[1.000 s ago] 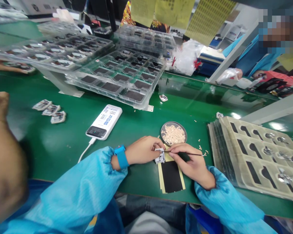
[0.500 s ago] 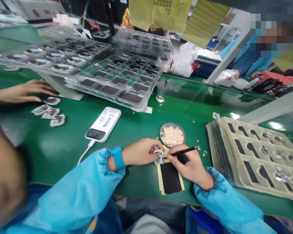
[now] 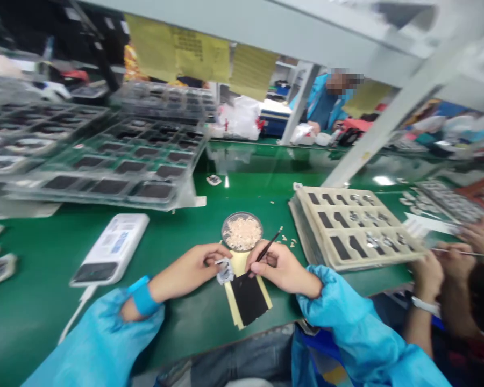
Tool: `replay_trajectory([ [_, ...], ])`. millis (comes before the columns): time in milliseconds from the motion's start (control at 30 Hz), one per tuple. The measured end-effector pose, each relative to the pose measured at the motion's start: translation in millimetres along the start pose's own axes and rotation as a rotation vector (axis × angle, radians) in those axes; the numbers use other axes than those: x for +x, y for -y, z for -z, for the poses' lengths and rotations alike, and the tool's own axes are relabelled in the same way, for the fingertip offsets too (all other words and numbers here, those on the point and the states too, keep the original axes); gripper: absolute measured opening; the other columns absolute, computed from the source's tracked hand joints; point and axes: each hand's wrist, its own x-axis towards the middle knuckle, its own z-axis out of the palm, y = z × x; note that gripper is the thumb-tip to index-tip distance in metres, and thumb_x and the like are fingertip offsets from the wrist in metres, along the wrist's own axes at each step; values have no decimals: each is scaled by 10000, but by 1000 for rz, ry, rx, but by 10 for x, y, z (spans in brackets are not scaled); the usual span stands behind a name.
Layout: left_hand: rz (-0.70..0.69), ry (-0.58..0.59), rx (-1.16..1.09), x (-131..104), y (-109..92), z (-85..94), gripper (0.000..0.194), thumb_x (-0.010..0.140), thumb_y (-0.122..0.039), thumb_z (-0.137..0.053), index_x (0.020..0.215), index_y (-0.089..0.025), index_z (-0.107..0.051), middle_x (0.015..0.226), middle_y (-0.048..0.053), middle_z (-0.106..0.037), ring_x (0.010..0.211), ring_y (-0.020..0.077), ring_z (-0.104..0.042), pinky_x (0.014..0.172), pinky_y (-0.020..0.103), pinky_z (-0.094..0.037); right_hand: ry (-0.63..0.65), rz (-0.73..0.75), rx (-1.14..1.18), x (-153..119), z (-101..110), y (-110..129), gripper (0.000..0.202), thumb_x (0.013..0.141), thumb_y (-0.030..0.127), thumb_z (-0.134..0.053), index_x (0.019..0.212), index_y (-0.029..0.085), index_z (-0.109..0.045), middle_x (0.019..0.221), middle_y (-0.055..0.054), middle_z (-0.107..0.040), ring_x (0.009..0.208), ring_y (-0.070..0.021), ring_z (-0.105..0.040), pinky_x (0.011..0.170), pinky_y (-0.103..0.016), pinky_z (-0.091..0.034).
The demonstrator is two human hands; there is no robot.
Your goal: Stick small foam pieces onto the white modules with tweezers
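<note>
My left hand (image 3: 196, 269) pinches a small whitish-grey plastic part (image 3: 225, 271) between thumb and fingers, a little above the table. In my right hand (image 3: 276, 264) is a pair of slim black tweezers (image 3: 271, 243), held like a pen and slanting down to the left. Their tip is close to the part's right side; whether it touches cannot be made out. Beneath both hands lies a black pad (image 3: 250, 301) with yellow paper edges. Just beyond the hands, a round dish (image 3: 225, 236) holds many tiny beige pieces.
A white power bank (image 3: 125, 236) with a cable lies left. Clear trays (image 3: 181, 200) stand behind it on a raised support. At right is a stack of cream trays (image 3: 339, 263) with small metal parts. Another person's hands (image 3: 447, 263) work beyond it. Loose beige pieces (image 3: 293, 242) lie near the dish.
My view has swung to the right, bringing another person's hands in at the right edge. The tweezers are tilted more steeply. My left hand still holds the part.
</note>
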Motion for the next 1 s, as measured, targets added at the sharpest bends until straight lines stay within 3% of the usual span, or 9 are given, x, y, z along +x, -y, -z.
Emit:
replay_trajectory([
  [167,95,-84,-153,-13,-94,-49,524,838,-425,-636,1289,-177,-541,965,63,-655,724,158,-549,546,217,-409,-221,232,-169,-395,254,782,390,1012,477,-408,792,187,-549,908,-87,-666,797,-186,-652,765,-361,-538],
  [267,103,-143,-267,-45,-150,-114,562,820,-425,-666,1309,-186,-525,926,44,-627,696,137,-503,568,209,-411,-746,188,-761,-466,966,1087,339,980,464,-470,888,185,-640,766,-52,-650,715,-183,-617,712,-323,-498],
  [333,119,-147,-324,-56,-164,-155,530,818,-413,-680,1277,-185,-548,850,21,-595,670,121,-472,570,198,-396,-1008,-108,-1177,-432,1579,1127,286,941,409,-522,984,184,-693,876,-74,-697,827,-210,-629,777,-322,-473],
  [400,138,-146,-364,-52,-161,-187,489,815,-414,-691,1223,-172,-572,784,6,-563,654,115,-453,547,187,-365,-996,-451,-1313,-366,2139,1076,250,871,372,-606,983,184,-727,932,-95,-716,874,-231,-645,778,-312,-464],
  [467,141,-151,-387,-38,-150,-211,465,815,-433,-693,1170,-154,-584,743,2,-553,630,108,-443,523,180,-339,-950,-565,-1311,-298,2540,992,267,767,323,-714,971,155,-746,917,-122,-720,856,-244,-660,752,-305,-467],
  [567,131,-173,-408,-21,-149,-234,452,821,-453,-677,1121,-127,-590,710,13,-585,584,94,-446,504,172,-323,-861,-664,-1310,-228,2829,884,265,715,274,-744,953,161,-759,922,-119,-725,853,-243,-673,738,-297,-474],
  [833,120,-247,-532,-50,-229,-241,371,770,-339,-645,1048,-97,-604,788,66,-662,594,119,-594,471,172,-365,-784,-661,-1429,-258,2853,966,211,720,338,-747,828,164,-700,907,-165,-700,883,-342,-659,748,-394,-471],
  [900,104,-263,-581,-63,-232,-238,358,760,-322,-638,1039,-100,-601,809,72,-665,613,137,-626,475,181,-386,-839,-589,-1466,-265,2589,1040,228,804,403,-670,804,175,-665,890,-185,-692,880,-358,-654,738,-418,-462],
  [1000,87,-253,-670,-83,-234,-234,331,750,-287,-635,1023,-102,-610,804,67,-663,596,133,-632,472,183,-399,-975,-157,-1301,-237,1823,1084,234,821,422,-667,858,195,-623,852,-146,-706,787,-300,-660,682,-393,-459],
])
